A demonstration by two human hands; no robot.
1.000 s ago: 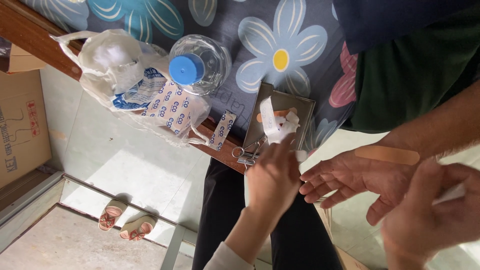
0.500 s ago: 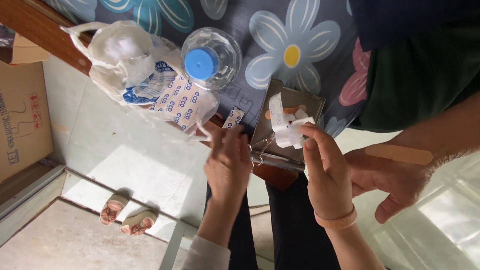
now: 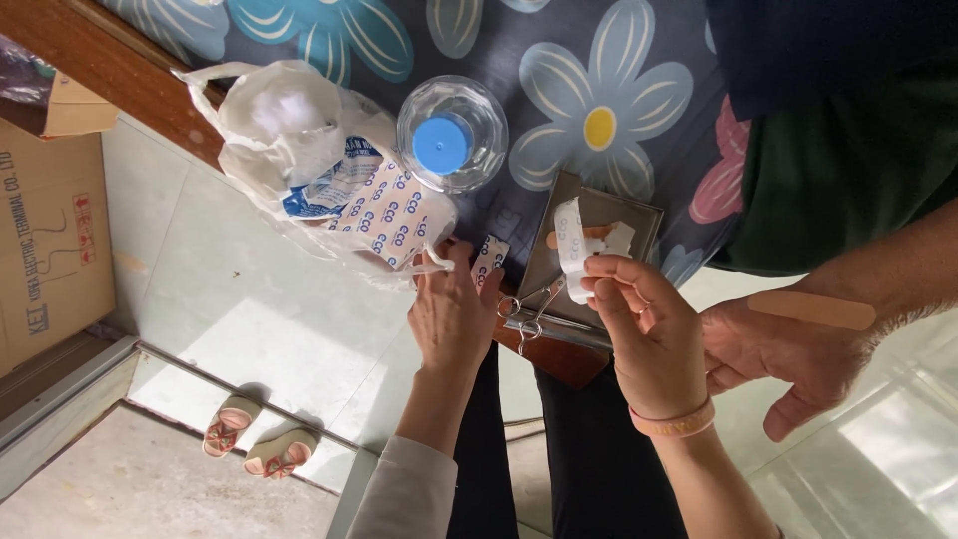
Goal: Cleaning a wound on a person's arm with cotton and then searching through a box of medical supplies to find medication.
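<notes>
Left hand [image 3: 454, 314] bare, left forearm ends in a pale grey-white long sleeve [image 3: 409, 489] near the elbow. Right hand [image 3: 654, 334] bare, ring [image 3: 644, 308] on one finger, pinkish-orange band [image 3: 674, 421] around wrist. Dark trousers [image 3: 589, 459] below.

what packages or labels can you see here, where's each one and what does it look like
Cardboard box: far left on the floor, brown, printed side.
Plastic bag: table edge, white, holding blue-and-white packets.
Small packet: at the left hand, white with blue print.
Paper strip: in the right hand, white.
Bottle: clear, blue cap.
</notes>
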